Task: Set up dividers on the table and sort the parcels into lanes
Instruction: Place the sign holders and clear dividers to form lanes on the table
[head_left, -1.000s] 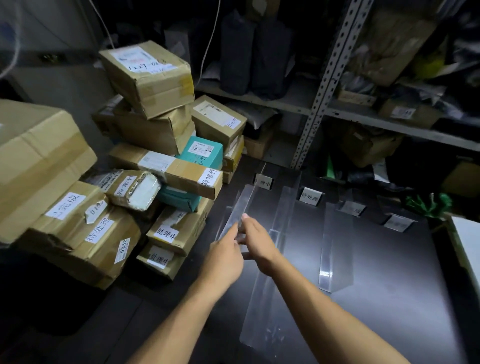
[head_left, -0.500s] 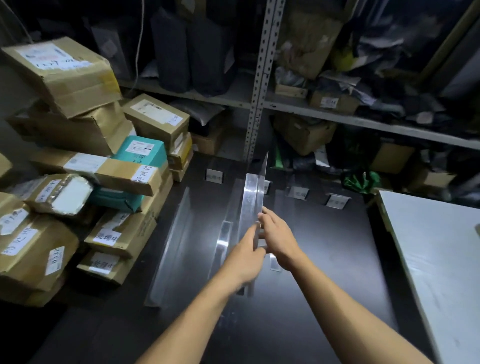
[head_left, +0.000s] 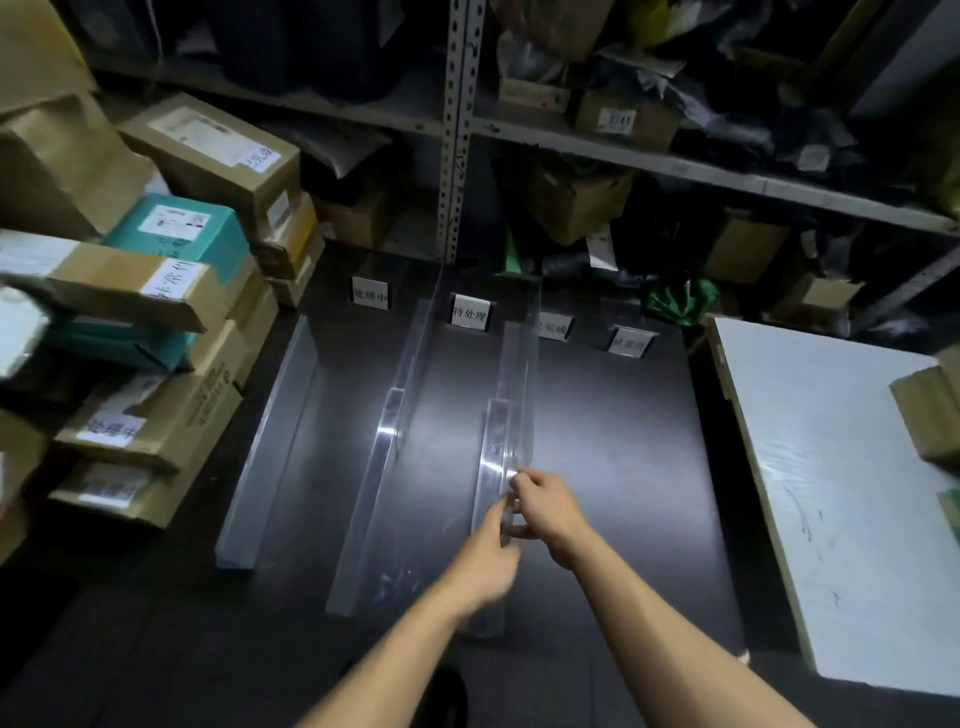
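Three clear acrylic dividers stand lengthwise on the dark table (head_left: 623, 467): a left divider (head_left: 270, 447), a middle divider (head_left: 384, 452) and a right divider (head_left: 506, 415). My left hand (head_left: 485, 564) and my right hand (head_left: 545, 506) both grip the near end of the right divider. Small white label cards (head_left: 470, 312) stand along the table's far edge. Taped cardboard parcels (head_left: 150, 415) with white labels are stacked on the table's left side, with a teal box (head_left: 179, 228) among them.
A metal shelving rack (head_left: 457, 130) packed with boxes and dark bags runs behind the table. A white-topped table (head_left: 841, 493) adjoins on the right, with a brown box (head_left: 930, 415) at its edge. A green bag (head_left: 678, 301) lies at the far right corner.
The divider I held upright in the air half a second ago now stands on the table as the right one. My view has swung right, away from the parcel pile.
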